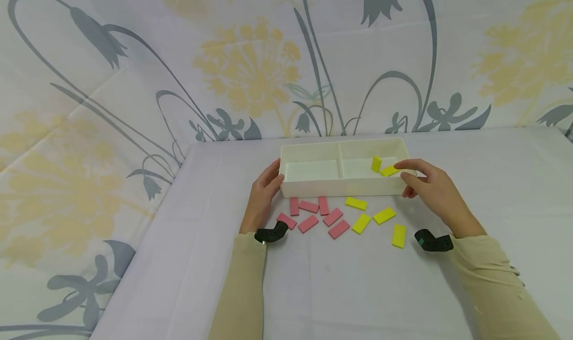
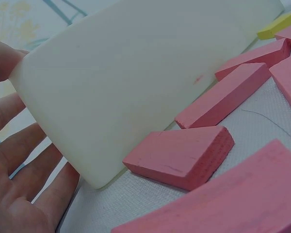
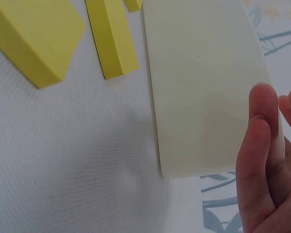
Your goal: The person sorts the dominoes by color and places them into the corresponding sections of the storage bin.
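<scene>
I see the left hand [image 1: 260,197] gripping the end of the box [image 1: 340,187] beside it. One yellow block [image 1: 388,171] lies inside, by the fingertips of the right hand [image 1: 435,188]; I can't tell if they pinch it. It looks light and hard, so I'd hold its long edges. The box looks light too.

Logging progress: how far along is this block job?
Looks done: two yellow blocks in the right compartment of the tray. In hand: the left hand touches the tray's left end; the right hand is at its right end, close to one of those blocks, contact unclear. Apparently remaining: four yellow blocks and seven pink blocks on the table.
</scene>
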`<state>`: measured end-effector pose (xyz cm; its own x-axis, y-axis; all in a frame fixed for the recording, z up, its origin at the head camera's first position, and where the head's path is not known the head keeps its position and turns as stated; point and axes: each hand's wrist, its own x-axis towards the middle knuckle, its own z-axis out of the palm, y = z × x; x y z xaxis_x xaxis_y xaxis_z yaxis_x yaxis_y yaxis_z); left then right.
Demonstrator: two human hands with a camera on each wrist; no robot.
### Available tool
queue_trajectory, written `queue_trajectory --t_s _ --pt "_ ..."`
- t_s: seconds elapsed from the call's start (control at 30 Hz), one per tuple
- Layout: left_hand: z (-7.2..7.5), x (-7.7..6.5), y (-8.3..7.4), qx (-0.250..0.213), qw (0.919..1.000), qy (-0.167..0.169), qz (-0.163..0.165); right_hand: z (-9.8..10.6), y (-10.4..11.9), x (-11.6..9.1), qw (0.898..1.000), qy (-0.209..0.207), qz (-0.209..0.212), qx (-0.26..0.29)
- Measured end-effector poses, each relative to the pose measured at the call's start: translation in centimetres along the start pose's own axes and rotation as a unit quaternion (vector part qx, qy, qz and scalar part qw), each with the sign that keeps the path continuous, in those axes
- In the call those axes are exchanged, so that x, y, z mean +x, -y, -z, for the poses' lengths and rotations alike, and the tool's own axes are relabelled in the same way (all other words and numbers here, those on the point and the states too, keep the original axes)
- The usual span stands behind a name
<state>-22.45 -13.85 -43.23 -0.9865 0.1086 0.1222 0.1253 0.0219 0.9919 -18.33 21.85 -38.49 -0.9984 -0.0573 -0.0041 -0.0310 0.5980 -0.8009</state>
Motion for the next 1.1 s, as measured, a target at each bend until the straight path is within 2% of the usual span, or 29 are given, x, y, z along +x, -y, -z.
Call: queue_trajectory --t_s 0.23,0.47,0.67,0.77,0.9,1.1 --pt "0.0 -0.1 -0.2 0.003 1.0 0.002 -0.001 0.1 -0.1 0.0 1.0 -0.011 0.019 0.009" --pt "-0.3 -0.9 -2.0 0.002 1.0 0.01 -0.001 0.4 -0.3 -0.1 0.999 -0.024 0.035 0.018" --pt "-0.3 -0.6 -1.5 -0.002 0.9999 0.009 -0.006 0.7 -0.3 -0.2 0.999 -0.022 0.034 0.028" --pt "-0.4 -0.9 -2.2 0.002 0.9999 0.01 -0.002 0.9 -0.3 -0.2 0.998 -0.023 0.046 0.042" --pt "-0.5 -1.0 -2.4 0.005 0.9999 0.011 -0.001 0.9 -0.2 -0.2 0.997 -0.01 0.059 0.058" --pt "-0.5 -1.0 -2.5 0.006 0.9999 0.012 -0.001 1.0 -0.3 -0.2 0.994 0.033 0.07 0.08"
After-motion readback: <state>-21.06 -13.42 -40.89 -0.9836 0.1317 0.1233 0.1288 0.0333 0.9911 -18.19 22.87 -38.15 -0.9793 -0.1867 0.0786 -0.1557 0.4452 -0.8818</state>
